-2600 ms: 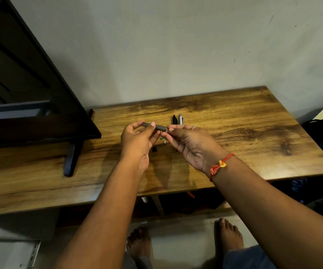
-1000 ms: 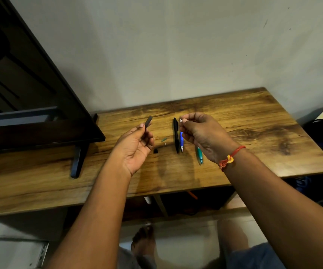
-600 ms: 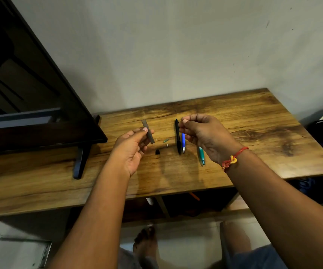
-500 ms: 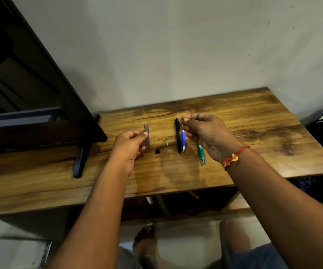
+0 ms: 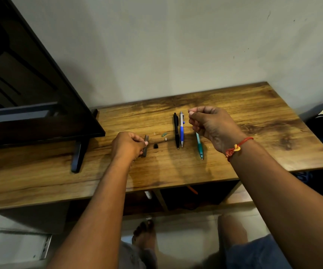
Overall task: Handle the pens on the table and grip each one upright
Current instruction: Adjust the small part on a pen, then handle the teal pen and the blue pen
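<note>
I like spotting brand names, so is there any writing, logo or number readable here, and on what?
No readable text anywhere in this view.
On the black pen, blue-and-white pen and teal pen, any print is too small to read.
On the grey pen piece held by the left hand, no marking shows.

Left hand (image 5: 127, 145) grips a grey barrel (image 5: 145, 146) near the black pen (image 5: 176, 131).
</note>
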